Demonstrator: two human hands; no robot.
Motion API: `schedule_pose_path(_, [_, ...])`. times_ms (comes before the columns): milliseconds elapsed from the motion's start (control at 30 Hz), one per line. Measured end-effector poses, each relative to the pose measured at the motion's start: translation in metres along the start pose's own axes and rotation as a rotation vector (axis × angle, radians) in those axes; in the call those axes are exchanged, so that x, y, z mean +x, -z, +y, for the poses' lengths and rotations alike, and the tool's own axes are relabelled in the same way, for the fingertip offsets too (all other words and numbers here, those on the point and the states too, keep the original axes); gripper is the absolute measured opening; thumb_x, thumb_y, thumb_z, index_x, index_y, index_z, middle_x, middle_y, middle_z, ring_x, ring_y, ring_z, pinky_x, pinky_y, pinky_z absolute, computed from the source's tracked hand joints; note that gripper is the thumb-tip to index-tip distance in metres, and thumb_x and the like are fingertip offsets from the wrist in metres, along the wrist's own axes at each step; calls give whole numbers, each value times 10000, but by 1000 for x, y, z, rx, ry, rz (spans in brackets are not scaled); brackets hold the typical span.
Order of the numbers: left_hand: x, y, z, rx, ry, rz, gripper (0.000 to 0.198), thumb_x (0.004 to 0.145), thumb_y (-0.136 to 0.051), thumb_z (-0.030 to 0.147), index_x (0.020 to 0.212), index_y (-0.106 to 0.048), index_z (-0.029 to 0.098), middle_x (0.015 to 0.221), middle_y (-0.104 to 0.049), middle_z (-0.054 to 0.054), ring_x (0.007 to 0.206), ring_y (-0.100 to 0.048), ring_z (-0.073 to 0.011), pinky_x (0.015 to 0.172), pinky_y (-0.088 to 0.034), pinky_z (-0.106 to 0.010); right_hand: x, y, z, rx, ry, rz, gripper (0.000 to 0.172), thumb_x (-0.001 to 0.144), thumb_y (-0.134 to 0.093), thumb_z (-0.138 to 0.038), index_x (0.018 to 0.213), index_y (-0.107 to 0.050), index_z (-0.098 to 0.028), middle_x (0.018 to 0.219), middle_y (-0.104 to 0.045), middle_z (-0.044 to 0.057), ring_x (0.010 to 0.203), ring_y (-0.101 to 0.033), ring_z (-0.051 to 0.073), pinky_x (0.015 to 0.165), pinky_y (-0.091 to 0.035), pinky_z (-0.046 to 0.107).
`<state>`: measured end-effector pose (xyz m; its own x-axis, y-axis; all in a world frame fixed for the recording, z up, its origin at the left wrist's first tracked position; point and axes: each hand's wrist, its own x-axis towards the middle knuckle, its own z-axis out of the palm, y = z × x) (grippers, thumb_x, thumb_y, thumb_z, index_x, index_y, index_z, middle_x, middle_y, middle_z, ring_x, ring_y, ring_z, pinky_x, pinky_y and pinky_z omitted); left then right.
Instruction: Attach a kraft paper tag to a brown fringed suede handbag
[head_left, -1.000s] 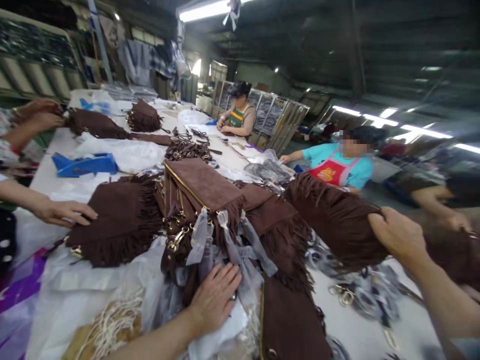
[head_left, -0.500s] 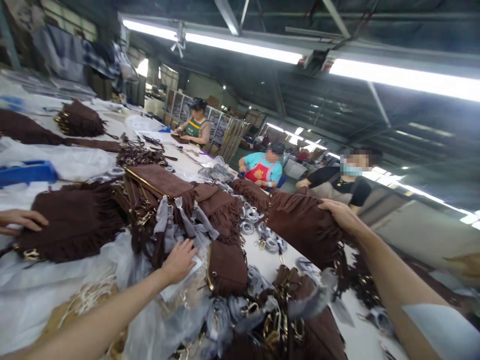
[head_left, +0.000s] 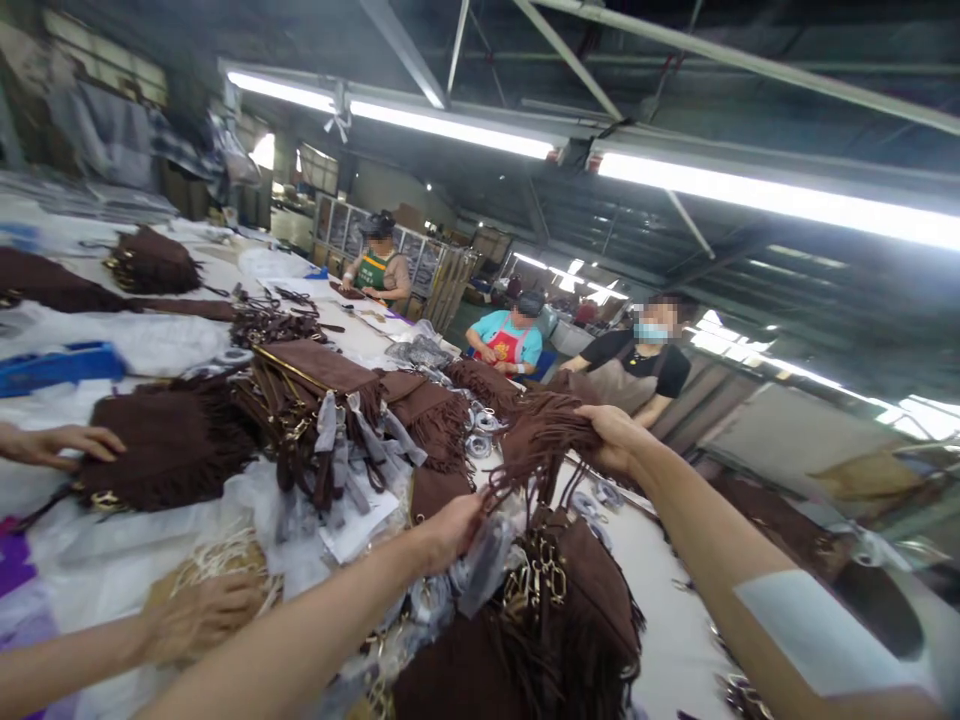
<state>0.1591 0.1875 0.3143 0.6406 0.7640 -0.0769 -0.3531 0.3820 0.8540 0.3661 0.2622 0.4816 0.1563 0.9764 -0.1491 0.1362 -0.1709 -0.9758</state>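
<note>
A brown fringed handbag (head_left: 544,415) hangs between my two hands over the table, its strands dangling. My right hand (head_left: 616,438) is closed on its far right edge, fingers wrapped around the fringe. At its lower left, my left hand (head_left: 459,525) is closed on the ends of the fringe, fingertips partly hidden. Just below are a brown bag with gold clasps (head_left: 592,570) and a clear plastic wrapping (head_left: 487,565). Left of my hands lies a stack of brown bags (head_left: 322,365) with grey-wrapped hardware.
At the left, a co-worker's hand (head_left: 71,445) touches another fringed bag (head_left: 169,440); a second hand (head_left: 210,612) rests by white strings. A blue tray (head_left: 56,370) lies farther back. Wrapped strap coils (head_left: 480,440) lie on the white table (head_left: 652,600). Several people work beyond it.
My left hand has moved right from the bag stack to the held bag's fringe. The bag has turned and shifted left with my right hand. A co-worker's second hand has appeared at lower left.
</note>
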Motion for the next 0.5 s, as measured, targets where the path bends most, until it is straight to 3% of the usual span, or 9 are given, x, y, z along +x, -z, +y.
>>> schedule_pose_path(100, [-8,-9,5,-226,93,-95,602,830,-449,698,909,-606,122,784,-666,-77,685,-631,-169,638,-468,-250,-1,-9,2,42,-11,11,195,696,-555,-16,601,-533,-184,491,-598,18,520,-619,170,531,-535,256])
schedule_pose_path(200, [-22,-7,11,-212,64,-109,425,835,-586,526,932,-604,113,748,-673,-64,583,-602,-142,610,-468,-252,-10,-14,1,61,-14,6,202,661,-524,4,583,-518,-182,490,-589,10,475,-593,154,498,-519,248])
schedule_pose_path(267, [-31,-3,15,-201,83,-159,364,820,-628,450,946,-609,108,791,-690,-76,621,-622,-155,639,-475,-267,-24,-14,1,67,2,-30,174,618,-514,-1,604,-536,-174,510,-600,3,472,-589,150,479,-504,240])
schedule_pose_path(367, [-38,2,17,-292,101,-225,396,832,-604,479,1005,-614,122,922,-699,-80,766,-653,-165,714,-465,-257,-53,-10,7,82,44,-124,235,562,-529,-40,741,-614,-166,637,-674,0,551,-626,162,504,-505,240])
schedule_pose_path(500, [-36,5,12,-368,105,-145,438,834,-590,528,1053,-603,150,988,-695,-72,806,-652,-160,717,-447,-250,-95,-4,44,171,75,-189,335,578,-611,-133,899,-666,-210,821,-732,-14,724,-668,179,654,-527,260])
